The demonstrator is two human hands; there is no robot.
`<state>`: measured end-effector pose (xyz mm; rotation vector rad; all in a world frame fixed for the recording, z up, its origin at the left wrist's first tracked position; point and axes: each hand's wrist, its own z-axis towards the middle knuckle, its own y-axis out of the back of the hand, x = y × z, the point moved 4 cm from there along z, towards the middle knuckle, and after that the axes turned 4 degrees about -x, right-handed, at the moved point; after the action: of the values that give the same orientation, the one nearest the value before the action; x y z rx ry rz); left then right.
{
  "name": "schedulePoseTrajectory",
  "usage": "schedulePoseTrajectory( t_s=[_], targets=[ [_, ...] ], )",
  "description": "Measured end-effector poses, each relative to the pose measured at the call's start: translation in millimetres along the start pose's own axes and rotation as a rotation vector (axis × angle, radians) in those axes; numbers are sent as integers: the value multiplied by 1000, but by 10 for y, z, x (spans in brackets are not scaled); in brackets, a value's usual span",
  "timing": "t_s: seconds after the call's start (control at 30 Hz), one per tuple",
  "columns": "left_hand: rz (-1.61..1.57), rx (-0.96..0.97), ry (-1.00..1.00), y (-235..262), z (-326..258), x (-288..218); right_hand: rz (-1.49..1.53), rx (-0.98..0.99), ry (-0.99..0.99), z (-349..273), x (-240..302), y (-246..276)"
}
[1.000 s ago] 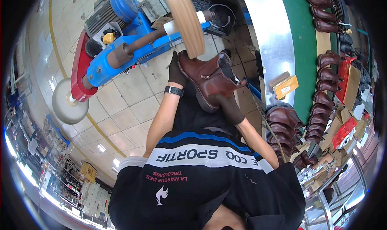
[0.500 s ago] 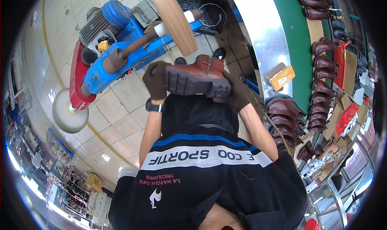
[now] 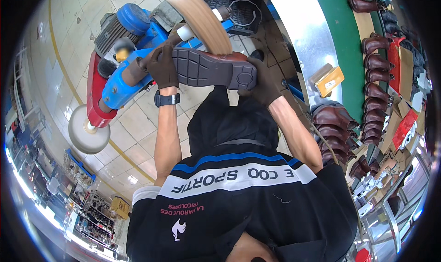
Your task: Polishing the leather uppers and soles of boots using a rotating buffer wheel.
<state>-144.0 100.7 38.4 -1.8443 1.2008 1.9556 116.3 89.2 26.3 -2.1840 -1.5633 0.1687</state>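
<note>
a brown boot [image 3: 207, 68] is held up in front of the person's legs, just below a broad tan wheel [image 3: 198, 19] on a blue and red machine [image 3: 120, 88]. its long axis runs crosswise, left to right, dipping slightly so the heel end sits nearer the person's body. the toe points left, the heel right; the dark, grooved sole is turned toward the person and the upper faces away, toward the wheel. the wheel's lower edge comes right up to the upper, but i cannot tell whether they touch.

the gloved left hand [image 3: 164, 68] grips the toe end, fingers bent. the gloved right hand [image 3: 267, 84] is closed around the heel end, some of its fingers hidden.

to the right, a yellow box [image 3: 329, 82] lies on a metal-edged table [image 3: 312, 37], near stacked brown boots [image 3: 331, 129].
</note>
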Motion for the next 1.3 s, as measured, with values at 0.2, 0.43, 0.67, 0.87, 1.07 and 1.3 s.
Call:
schedulePoseTrajectory(
  t_s=[0.2, 0.43, 0.67, 0.87, 1.07, 1.3],
  targets=[
    [-60, 6, 244, -15, -182, 209, -1105, 214, 1409, -350, 316, -195],
    [-160, -52, 257, -200, -358, 243, -553, -219, 614, -94, 323, 200],
    [-246, -132, 358, -87, -390, 423, -640, -252, 639, -184, 414, -145],
    [-313, -214, 423, -28, -447, 486, -673, -245, 632, -114, 428, -203],
    [-276, -228, 437, 96, -506, 536, -725, -214, 602, -52, 423, -269],
    [-323, -296, 486, 221, -598, 616, -750, -155, 559, -25, 397, -370]
  ],
)
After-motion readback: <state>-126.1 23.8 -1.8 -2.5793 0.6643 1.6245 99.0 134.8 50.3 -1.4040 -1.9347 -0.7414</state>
